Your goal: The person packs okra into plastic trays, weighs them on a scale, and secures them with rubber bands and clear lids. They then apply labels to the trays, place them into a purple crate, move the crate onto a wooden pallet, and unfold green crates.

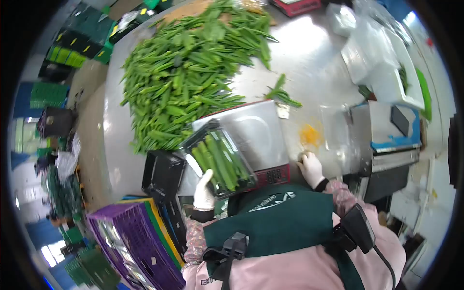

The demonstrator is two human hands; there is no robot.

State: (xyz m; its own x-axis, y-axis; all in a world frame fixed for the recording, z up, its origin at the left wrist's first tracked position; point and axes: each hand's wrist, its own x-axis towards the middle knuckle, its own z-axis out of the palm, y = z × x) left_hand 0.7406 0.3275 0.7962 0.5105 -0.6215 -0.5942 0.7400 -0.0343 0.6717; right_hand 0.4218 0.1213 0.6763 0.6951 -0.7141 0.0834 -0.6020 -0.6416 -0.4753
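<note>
My left hand point(204, 191), in a white glove, grips the near left side of a black plastic tray point(251, 180) with long green okra pods point(220, 162) lined up in it. The tray is tilted over the left part of a digital scale point(258, 137) with a steel top and a red front panel. My right hand point(311, 169), also gloved, rests by the table's near edge, fingers curled and close together; what they hold, if anything, I cannot make out. Just beyond it lies a small orange-yellow heap point(310, 135), perhaps rubber bands.
A big pile of loose okra point(183, 82) covers the left of the steel table point(309, 53), with a few pods point(282, 92) apart. Black trays point(162, 174) stand left of the scale, above purple crates point(140, 241). At right are a white bin point(386, 72) and a boxy machine point(386, 130).
</note>
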